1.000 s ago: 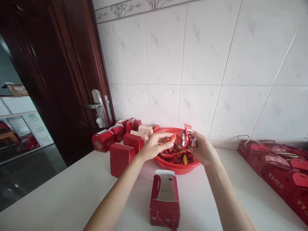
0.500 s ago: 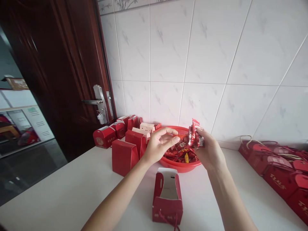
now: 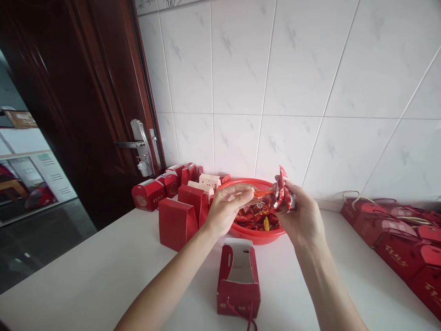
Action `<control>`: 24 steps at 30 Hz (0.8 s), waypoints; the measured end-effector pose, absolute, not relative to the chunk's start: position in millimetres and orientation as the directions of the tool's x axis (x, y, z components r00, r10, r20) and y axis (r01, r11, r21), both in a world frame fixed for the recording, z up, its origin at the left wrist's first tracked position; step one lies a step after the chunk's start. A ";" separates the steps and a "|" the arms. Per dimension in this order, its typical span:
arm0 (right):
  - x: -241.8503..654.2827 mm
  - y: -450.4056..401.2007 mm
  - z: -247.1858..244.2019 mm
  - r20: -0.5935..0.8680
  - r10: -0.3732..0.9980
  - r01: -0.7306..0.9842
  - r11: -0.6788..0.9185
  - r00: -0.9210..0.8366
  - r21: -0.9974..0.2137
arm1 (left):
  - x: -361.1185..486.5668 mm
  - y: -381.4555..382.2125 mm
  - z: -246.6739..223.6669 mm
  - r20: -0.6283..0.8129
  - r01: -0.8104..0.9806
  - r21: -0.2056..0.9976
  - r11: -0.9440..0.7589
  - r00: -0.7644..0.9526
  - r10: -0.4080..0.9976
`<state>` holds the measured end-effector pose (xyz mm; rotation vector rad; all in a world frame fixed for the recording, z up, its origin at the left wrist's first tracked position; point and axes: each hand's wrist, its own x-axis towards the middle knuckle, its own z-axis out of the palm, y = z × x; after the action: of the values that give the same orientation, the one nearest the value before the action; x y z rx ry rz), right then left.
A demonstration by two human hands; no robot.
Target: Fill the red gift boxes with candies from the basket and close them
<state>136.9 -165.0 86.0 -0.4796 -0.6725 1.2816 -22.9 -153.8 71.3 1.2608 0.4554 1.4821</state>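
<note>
My left hand (image 3: 227, 207) pinches an orange-wrapped candy (image 3: 262, 194) between thumb and fingers, over the left part of a red plastic basket (image 3: 258, 236). Several red-wrapped candies (image 3: 283, 191) are gripped in my right hand (image 3: 305, 218), above the basket's right side. The orange candy's right end reaches the bunch in my right hand. Wrapped candies, one of them yellow (image 3: 266, 224), lie in the basket. Nearer to me, between my forearms, a small dark red box (image 3: 239, 294) stands with its top open and a red cord at its front.
Closed red boxes (image 3: 176, 224) and paler ones (image 3: 209, 180) stand left of the basket. Red boxes with cord handles (image 3: 396, 250) line the right side of the white table (image 3: 103, 276). Behind are a tiled wall and a dark door (image 3: 86, 92) with a handle.
My left hand has moved slightly right, bringing the orange candy up against the bunch in my right hand. The red candies there now stand more upright. The view has shifted slightly.
</note>
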 end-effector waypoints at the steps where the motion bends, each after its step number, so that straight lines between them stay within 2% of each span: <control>1: 137.0 -165.8 86.8 0.191 0.970 -0.706 0.239 0.148 -0.666 | -22.6 -154.6 72.0 0.445 -0.483 0.813 -0.325 0.155 0.882; 4: 136.4 -169.1 89.1 0.254 0.951 -0.670 0.304 0.175 -0.677 | -22.7 -156.5 73.7 0.413 -0.483 0.828 -0.285 0.180 0.893; 9: 133.3 -177.0 91.3 0.447 0.871 -0.523 0.483 0.204 -0.702 | -27.3 -158.0 76.0 0.278 -0.392 0.905 -0.167 0.245 0.929; 12: 133.2 -180.1 91.0 0.499 0.842 -0.472 0.532 0.206 -0.703 | -30.4 -158.1 76.9 0.219 -0.382 0.919 -0.094 0.296 0.930; 20: 147.4 -177.3 85.3 0.665 0.731 -0.323 0.674 0.155 -0.665 | -31.6 -163.1 79.6 0.182 -0.403 0.915 -0.031 0.342 0.922; 24: 154.3 -174.2 82.9 0.705 0.699 -0.295 0.703 0.122 -0.647 | -33.0 -167.5 81.7 0.248 -0.415 0.905 -0.096 0.331 0.910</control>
<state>154.3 -174.2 82.9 -0.3920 -1.2513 0.7527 -33.0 -167.5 81.7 1.1913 0.5462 1.2073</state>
